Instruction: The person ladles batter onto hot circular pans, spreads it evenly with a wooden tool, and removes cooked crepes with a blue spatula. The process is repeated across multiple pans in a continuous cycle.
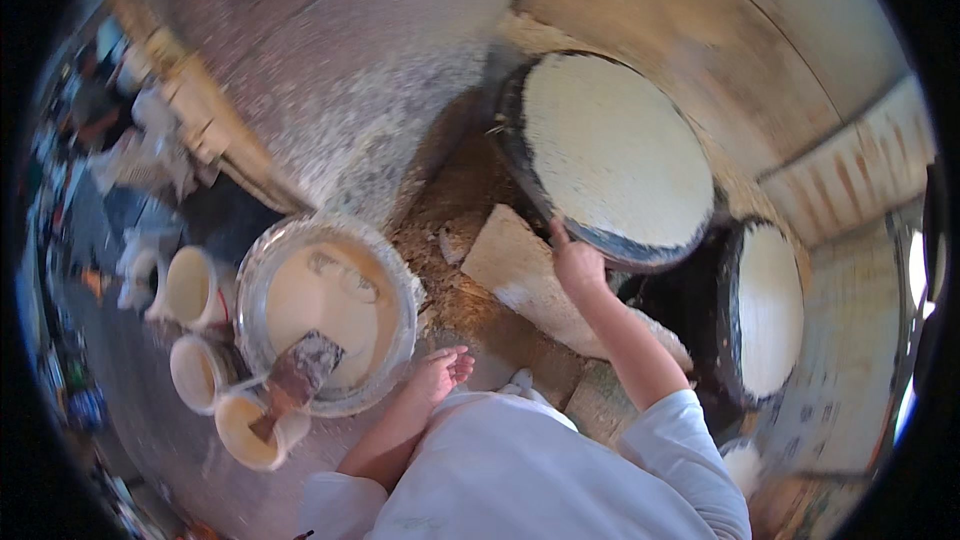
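Before me is a large round griddle (622, 154) with a dark rim, its top spread with a pale, smooth layer that looks like batter. My right hand (580, 267) reaches to the near rim, index finger extended against it; the other fingers look curled and are partly hidden. Close to my waist, my left hand (445, 373) is half curled with nothing in it. Left of it stands a metal basin (409, 319) of creamy batter (300, 300). A flat, batter-stained paddle (296, 379) lies across the basin's near rim and a plastic jug (289, 439).
Another pale-topped griddle (770, 311) stands at the right. A rough, pale slab (517, 270) leans below the large griddle. More plastic containers (196, 286) sit left of the basin. A stained wall panel (862, 157) bounds the right side.
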Available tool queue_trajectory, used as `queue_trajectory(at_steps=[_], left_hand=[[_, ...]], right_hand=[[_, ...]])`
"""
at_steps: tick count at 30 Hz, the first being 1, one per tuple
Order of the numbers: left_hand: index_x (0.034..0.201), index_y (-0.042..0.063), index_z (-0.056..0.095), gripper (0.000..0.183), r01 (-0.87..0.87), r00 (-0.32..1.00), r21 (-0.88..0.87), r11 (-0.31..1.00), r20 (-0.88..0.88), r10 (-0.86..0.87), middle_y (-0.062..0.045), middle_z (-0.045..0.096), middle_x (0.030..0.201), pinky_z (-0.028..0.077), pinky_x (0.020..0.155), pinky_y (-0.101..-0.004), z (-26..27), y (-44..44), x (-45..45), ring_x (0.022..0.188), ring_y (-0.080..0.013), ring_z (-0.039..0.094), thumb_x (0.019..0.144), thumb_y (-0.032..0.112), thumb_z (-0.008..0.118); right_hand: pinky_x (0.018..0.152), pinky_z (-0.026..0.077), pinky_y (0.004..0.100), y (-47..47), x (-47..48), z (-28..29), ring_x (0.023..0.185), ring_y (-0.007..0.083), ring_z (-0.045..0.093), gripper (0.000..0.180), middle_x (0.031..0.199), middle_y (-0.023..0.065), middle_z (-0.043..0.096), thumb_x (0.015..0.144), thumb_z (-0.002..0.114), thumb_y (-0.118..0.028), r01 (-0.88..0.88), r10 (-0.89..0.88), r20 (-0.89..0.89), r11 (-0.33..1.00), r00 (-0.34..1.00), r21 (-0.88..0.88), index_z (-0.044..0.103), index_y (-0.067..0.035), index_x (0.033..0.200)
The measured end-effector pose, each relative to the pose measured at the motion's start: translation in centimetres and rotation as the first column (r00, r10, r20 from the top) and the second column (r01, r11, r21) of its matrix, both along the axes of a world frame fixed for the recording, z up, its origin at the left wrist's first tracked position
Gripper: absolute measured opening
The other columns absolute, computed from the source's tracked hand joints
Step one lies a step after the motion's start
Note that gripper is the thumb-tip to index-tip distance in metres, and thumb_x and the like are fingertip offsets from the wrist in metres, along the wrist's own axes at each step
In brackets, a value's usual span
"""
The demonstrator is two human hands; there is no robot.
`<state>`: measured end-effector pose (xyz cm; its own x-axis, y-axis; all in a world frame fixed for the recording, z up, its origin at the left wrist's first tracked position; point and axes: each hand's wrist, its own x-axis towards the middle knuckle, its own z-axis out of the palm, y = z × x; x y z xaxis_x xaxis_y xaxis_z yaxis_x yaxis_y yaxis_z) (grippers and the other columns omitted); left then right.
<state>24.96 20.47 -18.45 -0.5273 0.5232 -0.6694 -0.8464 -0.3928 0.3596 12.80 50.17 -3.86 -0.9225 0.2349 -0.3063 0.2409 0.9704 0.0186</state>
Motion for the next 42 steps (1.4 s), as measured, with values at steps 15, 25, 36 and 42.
queue_trajectory(at_steps=[15,25,36,42], left_hand=[[0.108,0.003,0.056,0.021,0.791,0.604,-0.154,0.592,0.046,-0.796,-0.013,0.064,0.091,0.051,0.069,-0.0340,-0.4,10.9,-1.3,0.076,-0.0225,0.062,0.093,0.011,0.044],[0.107,0.004,0.057,0.020,0.870,0.465,-0.206,0.448,0.039,-0.884,-0.012,0.065,0.089,0.052,0.067,-0.0342,-1.5,12.3,3.8,0.075,-0.0216,0.063,0.093,0.011,0.046],[0.105,0.004,0.057,0.018,0.911,0.332,-0.273,0.310,0.038,-0.943,-0.012,0.065,0.090,0.052,0.067,-0.0347,-1.9,6.9,14.1,0.075,-0.0218,0.062,0.092,0.011,0.046],[0.107,0.003,0.056,0.019,0.930,0.230,-0.309,0.198,0.070,-0.971,-0.012,0.063,0.089,0.052,0.067,-0.0347,-1.5,4.1,19.7,0.073,-0.0213,0.061,0.094,0.011,0.044]], right_hand=[[0.063,0.049,0.0355,-6.1,36.8,-3.2,0.065,0.0279,0.061,0.024,0.074,0.0163,0.060,0.086,0.060,-0.021,0.574,-0.951,-0.251,0.310,0.182,-0.758,0.055,-0.005,0.104],[0.065,0.048,0.0396,-11.4,52.0,-5.4,0.070,0.0358,0.061,0.041,0.076,0.0188,0.061,0.090,0.054,-0.023,0.684,-0.912,-0.241,-0.056,-0.331,-0.728,0.047,-0.013,0.129],[0.063,0.047,0.0415,-19.6,64.0,-5.0,0.066,0.0339,0.058,0.048,0.071,0.0170,0.058,0.082,0.057,-0.021,0.679,-0.931,-0.184,-0.086,-0.316,-0.729,0.051,-0.018,0.129],[0.068,0.048,0.0468,-25.3,72.9,-3.6,0.075,0.0379,0.060,0.047,0.079,0.0188,0.061,0.086,0.055,-0.027,0.876,-0.953,-0.241,-0.046,-0.182,-0.480,0.048,-0.026,0.132]])
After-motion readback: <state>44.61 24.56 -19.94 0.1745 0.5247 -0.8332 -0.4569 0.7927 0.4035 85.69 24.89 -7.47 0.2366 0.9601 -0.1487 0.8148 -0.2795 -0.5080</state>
